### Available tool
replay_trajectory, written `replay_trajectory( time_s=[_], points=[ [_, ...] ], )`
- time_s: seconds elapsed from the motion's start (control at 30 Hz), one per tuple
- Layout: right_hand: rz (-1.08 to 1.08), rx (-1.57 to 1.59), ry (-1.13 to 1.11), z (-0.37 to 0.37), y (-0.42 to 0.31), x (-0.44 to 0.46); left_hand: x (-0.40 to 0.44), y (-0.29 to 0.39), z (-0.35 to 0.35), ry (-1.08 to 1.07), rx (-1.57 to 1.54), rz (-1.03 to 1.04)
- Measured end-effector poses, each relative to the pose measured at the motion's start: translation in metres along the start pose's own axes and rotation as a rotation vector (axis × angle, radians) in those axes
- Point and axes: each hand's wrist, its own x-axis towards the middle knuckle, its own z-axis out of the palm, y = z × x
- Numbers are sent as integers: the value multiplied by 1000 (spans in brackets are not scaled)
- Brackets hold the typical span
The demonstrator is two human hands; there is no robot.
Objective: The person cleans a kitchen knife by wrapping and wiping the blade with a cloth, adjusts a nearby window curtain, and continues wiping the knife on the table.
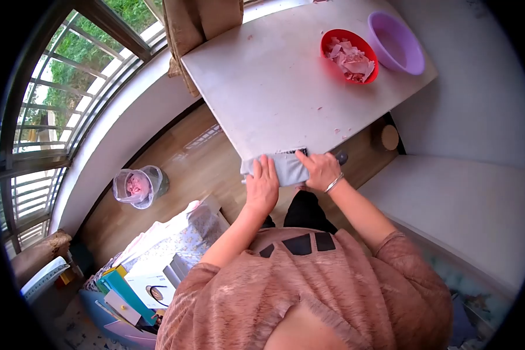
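A folded light-grey cloth (291, 169) with a black-and-white patterned strip along its far side lies at the near end of the white table. My left hand (262, 188) rests on its left part with fingers stretched out flat. On the right end, my right hand (322, 172) is closed, its index finger reaching over the patterned strip. A dark rounded end (342, 158) sticks out beyond my right hand; what it belongs to is hidden. My right wrist wears a silvery bracelet (335, 182).
On the white table (274, 81), a red bowl (332, 73) of pink scraps stands beside a purple basin (417, 64). Small pink bits dot the tabletop. A lined bin (157, 181) with pink contents stands on the floor. Boxes and folders (131, 297) are at lower left.
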Motion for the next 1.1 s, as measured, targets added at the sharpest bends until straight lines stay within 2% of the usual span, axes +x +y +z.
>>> replay_trajectory(
  time_s=[0.17, 0.27, 0.37, 0.47, 0.67, 0.73, 0.83, 1.0, 1.1],
  points=[
    [62, -8, -53, -4, -2, -5, 6, 4, -5, -28, -43, -22],
    [75, -54, -14, -2, 26, -3, 30, 22, -6, -1, -6, -48],
    [98, -102, -14, -9, 70, 9, 74, 45, -5, 121, -84, -57],
    [157, -40, -103, -28, 103, 16, 104, 67, 1, 168, -153, -98],
    [48, -2, -194, -41, 127, -18, 83, 117, 11, 117, -131, -190],
    [-1, -15, -128, -41, 140, -4, 99, 117, 8, 190, -100, -209],
    [6, -20, -141, -46, 152, 20, 126, 112, 3, 233, -143, -239],
    [-12, -21, -136, -42, 155, -10, 103, 134, 12, 270, -144, -253],
    [-46, -38, -144, -39, 163, 8, 119, 128, 14, 280, -130, -284]
  ],
)
